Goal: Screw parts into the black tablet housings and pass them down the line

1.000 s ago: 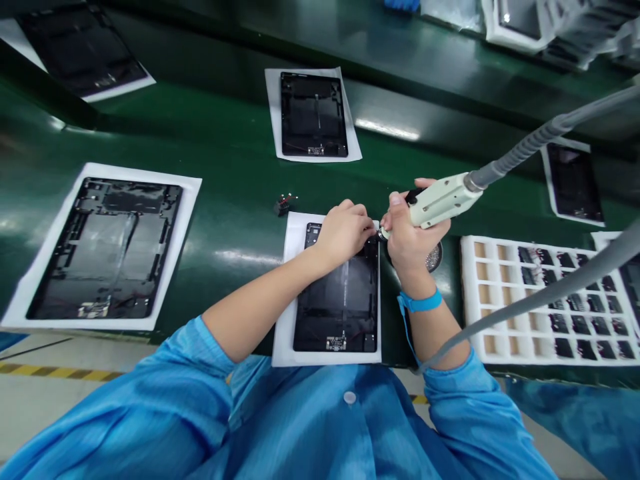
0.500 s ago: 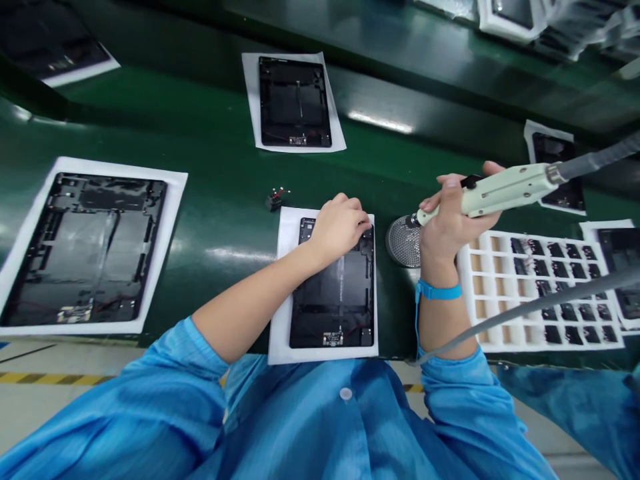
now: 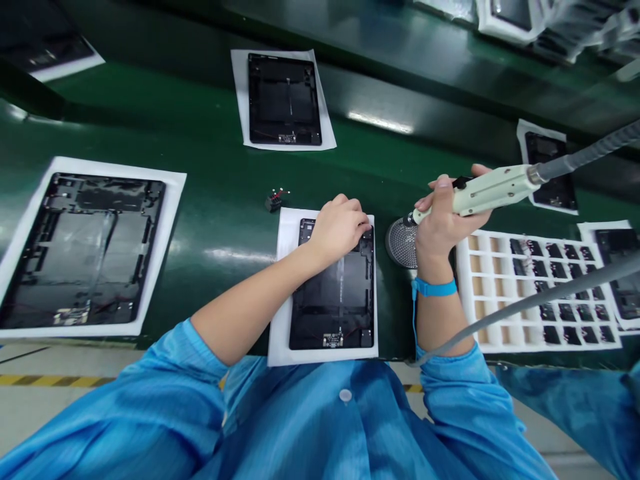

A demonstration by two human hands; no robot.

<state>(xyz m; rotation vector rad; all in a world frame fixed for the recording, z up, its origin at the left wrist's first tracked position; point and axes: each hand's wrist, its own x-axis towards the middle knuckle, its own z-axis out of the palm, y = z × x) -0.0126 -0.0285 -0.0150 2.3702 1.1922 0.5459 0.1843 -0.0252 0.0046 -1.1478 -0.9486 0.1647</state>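
An opened black tablet housing lies on a white sheet directly before me. My left hand rests over its far edge, fingers curled down at the far right corner; whatever is under the fingertips is hidden. In my right hand is a pale green electric screwdriver, held at a slant with its tip pointing left. That tip is over the far rim of a round, textured metal dish, and I cannot tell whether it touches. Small black parts with red wires lie beyond the sheet.
A white compartment tray with several black wired parts stands at right. The screwdriver's grey cable crosses above it. More tablet housings lie on sheets at left, at the far middle and at right.
My right hand has shifted slightly left with the screwdriver, bringing it nearer the dish. The far tablet housings have slid left. My left hand stays in place.
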